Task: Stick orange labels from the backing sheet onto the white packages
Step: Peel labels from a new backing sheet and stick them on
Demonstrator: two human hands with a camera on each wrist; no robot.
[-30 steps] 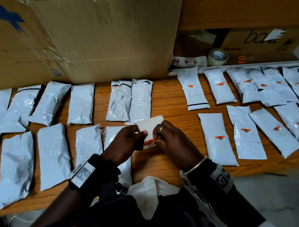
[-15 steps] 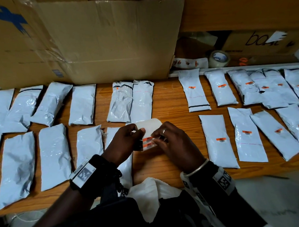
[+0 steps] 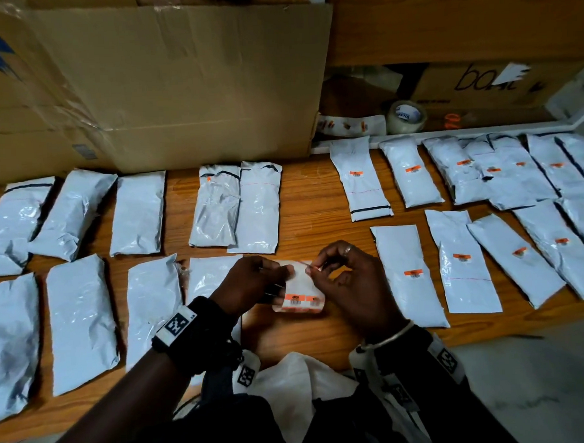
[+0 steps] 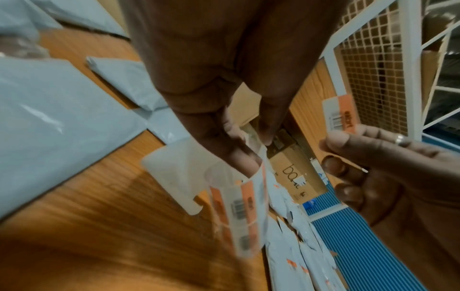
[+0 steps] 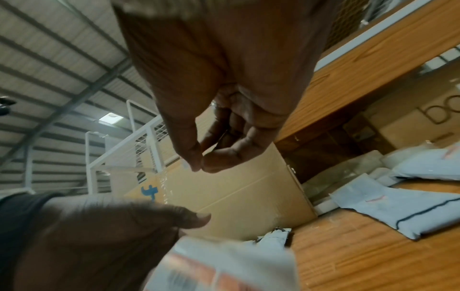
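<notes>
The right hand (image 4: 373, 169) pinches a single peeled orange label (image 4: 341, 112) between thumb and forefinger, clear of the sheet; half a second ago those fingertips were still working at the labels on it. The left hand (image 3: 253, 283) grips the backing sheet (image 3: 298, 289) by its upper part, thumb on one face and fingers behind, and the sheet has swung so that its remaining orange labels now hang at the lower end, facing up. Both hands hover just above the wooden table (image 3: 309, 200), near its front edge.

So the peel looks finished, and the label is ready to go onto a package. The white packages at the right (image 3: 410, 276) each carry an orange label already. Those at the left (image 3: 81, 321) and the pair in the middle (image 3: 236, 203) show none that I can make out, so roughly half the job seems left. The nearest bare package (image 3: 212, 275) lies partly under the left wrist.

A large cardboard box (image 3: 164, 83) stands behind the table; its inside is hidden. On the shelf beyond lie a roll of tape (image 3: 406, 116) and a strip of backing paper (image 3: 350, 126) with orange marks, beside a second carton (image 3: 485, 85) whose contents cannot be seen.
</notes>
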